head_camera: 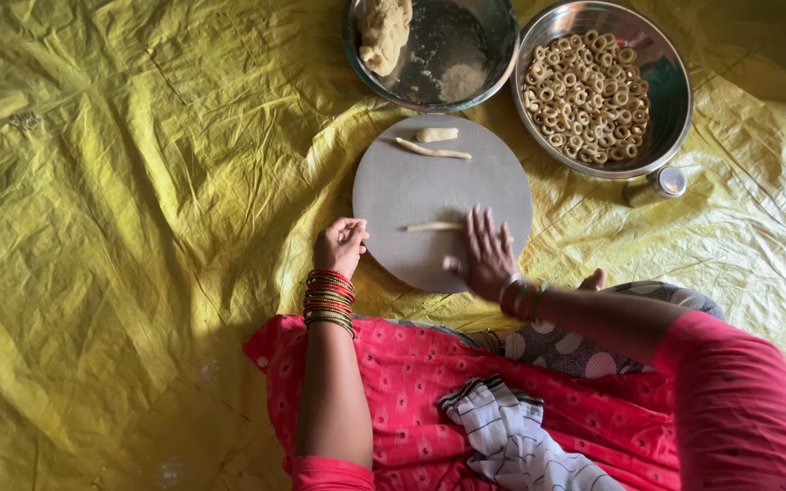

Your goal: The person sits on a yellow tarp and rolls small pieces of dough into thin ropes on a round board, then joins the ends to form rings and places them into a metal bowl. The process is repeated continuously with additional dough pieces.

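Here, everything sits around the round grey board (443, 195), which lies on a crinkled yellow sheet (120, 227). Just left of the board's near edge, the left hand (340, 244) curls its fingers inward (whether it pinches any dough I cannot tell), stacked red and gold bangles (328, 300) on its wrist. Beyond the board's far edge stands a steel bowl (493, 36) with a dough lump (383, 33). On the board's far part lie a short dough piece (437, 135) and a tapered strip (433, 150). Nearer, a thin dough rope (431, 226) lies under the fingertips of the right hand (484, 255), spread flat. Right of the board, another steel bowl (675, 91) holds dough rings (586, 95); a small steel tin (655, 185) stands beside it.
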